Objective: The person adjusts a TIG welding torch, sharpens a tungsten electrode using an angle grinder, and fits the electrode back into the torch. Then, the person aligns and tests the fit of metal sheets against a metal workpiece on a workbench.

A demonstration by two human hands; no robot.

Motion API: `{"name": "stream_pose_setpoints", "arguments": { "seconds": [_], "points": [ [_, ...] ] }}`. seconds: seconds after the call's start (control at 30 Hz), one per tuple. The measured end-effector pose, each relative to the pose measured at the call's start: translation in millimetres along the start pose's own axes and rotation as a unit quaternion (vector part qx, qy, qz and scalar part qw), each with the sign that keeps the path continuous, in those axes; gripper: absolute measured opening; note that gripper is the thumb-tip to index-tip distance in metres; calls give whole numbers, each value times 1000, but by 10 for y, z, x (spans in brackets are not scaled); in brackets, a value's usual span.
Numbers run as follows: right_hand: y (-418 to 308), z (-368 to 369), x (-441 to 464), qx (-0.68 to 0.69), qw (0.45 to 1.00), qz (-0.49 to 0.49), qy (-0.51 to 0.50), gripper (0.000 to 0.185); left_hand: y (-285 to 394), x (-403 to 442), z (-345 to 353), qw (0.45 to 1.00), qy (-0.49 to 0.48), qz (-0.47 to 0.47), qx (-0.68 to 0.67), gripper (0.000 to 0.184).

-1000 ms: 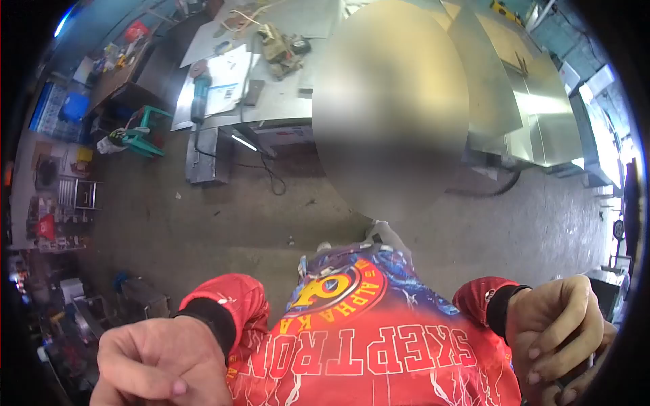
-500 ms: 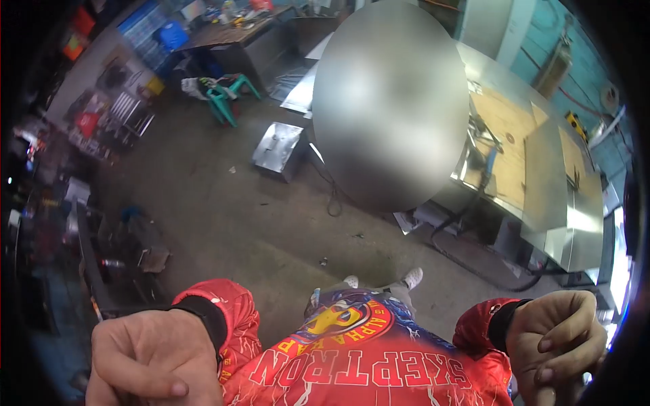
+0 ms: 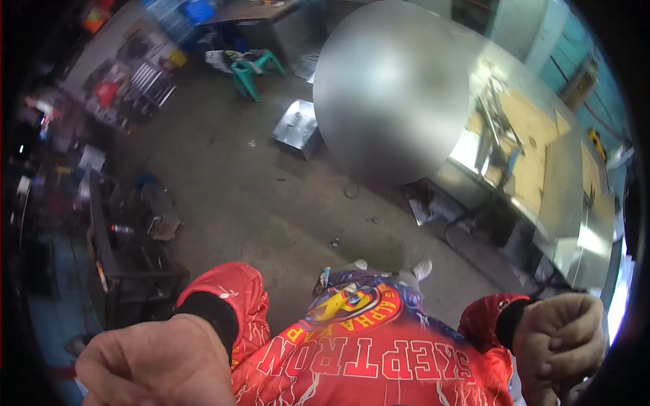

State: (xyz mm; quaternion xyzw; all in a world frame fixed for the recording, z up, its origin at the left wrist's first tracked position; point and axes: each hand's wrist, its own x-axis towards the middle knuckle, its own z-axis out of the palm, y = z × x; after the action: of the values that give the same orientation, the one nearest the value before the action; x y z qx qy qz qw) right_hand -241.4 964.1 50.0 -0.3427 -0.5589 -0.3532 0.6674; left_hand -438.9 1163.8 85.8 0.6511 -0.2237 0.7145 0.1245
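My left hand (image 3: 156, 365) is raised close to the camera at the bottom left. Its fingers curl inward, and the lower edge cuts off part of them. On the bottom right my right hand (image 3: 560, 342) is closed, fingers folded toward the palm. Whatever either hand may grip is hidden. Between them lies the front of my red jacket (image 3: 359, 358), with lettering and a yellow emblem; its black cuffs circle both wrists. My light shoes (image 3: 422, 271) stand on the concrete floor.
A worktable (image 3: 535, 169) with a wooden top, clamps and sheet metal stands at the right. A metal box (image 3: 296, 125) sits on the floor near a green stool (image 3: 245, 80). Tool clutter and a dark metal frame (image 3: 139, 271) line the left. A grey blurred oval covers the upper middle.
The view has tilted downward and turned slightly, so the room's contents shift up and right. Both hands stay raised and closed; the left now sits slightly lower in view.
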Motion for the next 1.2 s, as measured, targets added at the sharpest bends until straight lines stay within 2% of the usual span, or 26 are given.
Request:
{"name": "stream_pose_setpoints", "arguments": {
  "seconds": [0.03, 0.07, 0.17, 0.2, 0.23, 0.27, 0.3, 0.33, 0.37, 0.4, 0.43, 0.47, 0.5, 0.53, 0.6, 0.67, 0.77, 0.8, 0.87, 0.97, 1.03, 1.07, 1.1, 1.13, 1.17, 1.2],
  "points": [
    [-98, -20, -52, -89, 995, 48, 22, 15, -9, -24, 81, 984, 166, -10, 61, 10],
    [-116, -56, -56, -95, 994, 54, -3, 18, -82, -7, -137, 992, -99, -40, -62, 32],
    [-206, -382, -202, -123, 992, -3, 10, 17, -349, -78, -37, 986, -25, -29, -162, 30],
    [-253, -517, -288, -132, 991, -19, 23, 15, -356, -159, 53, 987, 59, -75, -127, 17],
    [-265, -616, -305, -51, 997, -33, 45, 17, -351, -301, 133, 978, 142, -125, -88, 13],
    [-378, -808, -342, -52, 997, 57, 3, 21, -496, -492, 64, 957, 123, -176, -196, 21],
    [-593, -1072, -328, -133, 978, 155, -31, 23, -675, -609, 510, 945, 133, -146, -262, 18],
    [-698, -1330, -497, -153, 974, 165, 20, 23, -925, -882, 437, 989, -35, -15, 142, 26],
    [-555, -1219, -515, -246, 965, 88, -1, 24, -1033, -929, 661, 982, -173, -38, -59, 24],
    [-614, -1291, -566, -271, 954, 122, -33, 24, -937, -1189, 879, 945, -78, -270, -169, 14],
    [-712, -1338, -639, -285, 949, 128, -35, 24, -937, -1415, 1059, 907, -67, -371, -187, 11],
    [-810, -1372, -727, -341, 925, 167, 2, 24, -906, -1541, 1201, 849, -127, -494, -141, 9],
    [-900, -1388, -801, -392, 896, 204, 41, 23, -1033, -1773, 1313, 798, -174, -534, -220, 11],
    [-879, -1441, -797, -386, 894, 221, 45, 23, -1162, -1880, 1472, 758, -231, -572, -213, 11],
    [-1107, -1392, -877, -506, 802, 279, 153, 23, -1383, -2306, 1706, 666, -307, -629, -258, 15],
    [-1326, -1325, -945, -521, 782, 287, 186, 23, -1551, -2756, 1892, 598, -343, -658, -304, 22],
    [-1373, -1335, -955, -526, 753, 320, 234, 23, -1727, -3157, 2148, 492, -389, -720, -296, 37],
    [-1367, -1357, -928, -535, 733, 337, 250, 24, -1771, -3250, 2256, 483, -399, -722, -294, 37],
    [-1438, -1344, -958, -544, 714, 352, 267, 24, -1815, -3429, 2369, 435, -409, -747, -292, 50],
    [-1414, -1400, -913, -545, 704, 366, 270, 24, -1887, -3557, 2675, 438, -412, -749, -278, 57],
    [-1381, -1204, -1008, -509, 727, 385, 252, 24, -1964, -3784, 2568, 459, -399, -744, -277, 60],
    [-1307, -1118, -974, -498, 737, 391, 236, 22, -1982, -3796, 2590, 479, -422, -727, -253, 61],
    [-1246, -1023, -972, -493, 742, 387, 236, 22, -2006, -3806, 2604, 504, -441, -706, -230, 61],
    [-1174, -922, -920, -485, 746, 422, 175, 21, -2035, -3856, 2643, 552, -460, -675, -170, 58],
    [-1078, -806, -826, -476, 744, 454, 112, 20, -2178, -4118, 2705, 632, -474, -598, -133, 64],
    [-953, -677, -677, -449, 746, 488, 62, 17, -2157, -3901, 2722, 659, -492, -560, -95, 66]
  ]
}}
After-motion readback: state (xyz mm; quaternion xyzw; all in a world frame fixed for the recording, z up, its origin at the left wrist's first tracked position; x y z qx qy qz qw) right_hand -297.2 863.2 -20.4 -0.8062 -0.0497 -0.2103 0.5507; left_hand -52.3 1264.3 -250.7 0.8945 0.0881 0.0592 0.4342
